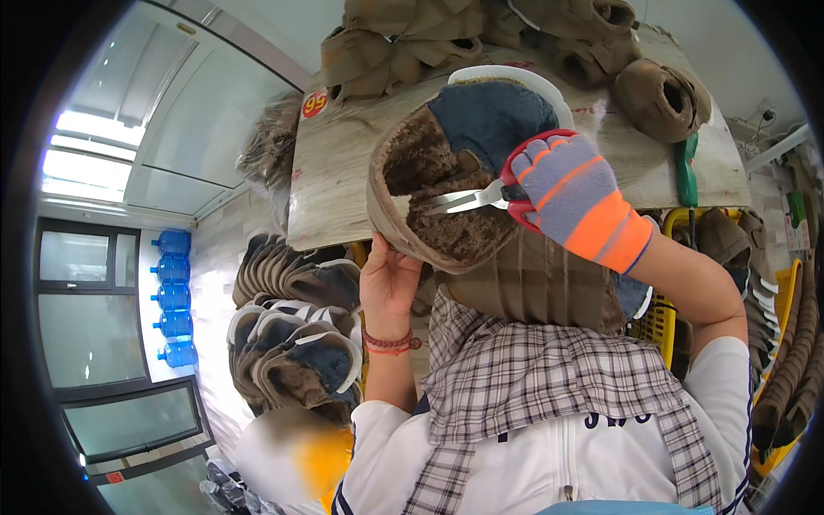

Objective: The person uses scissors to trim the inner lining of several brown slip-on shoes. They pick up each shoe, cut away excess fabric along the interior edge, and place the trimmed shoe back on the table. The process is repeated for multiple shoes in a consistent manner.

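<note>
Over the bench's (330,184) near edge, the fleece-lined slipper piece (455,163) seems part-worked, left hand's (388,279) fingers clamped on its rim, gloved right hand's (575,193) around red-handled scissors (495,191) inside, while heaped pieces (395,51) across the bench may be finished or waiting.

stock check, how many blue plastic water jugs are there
5, in one row at left: top blue plastic jug, second jug, third jug, fourth jug, bottom jug; others may be hidden.
</note>
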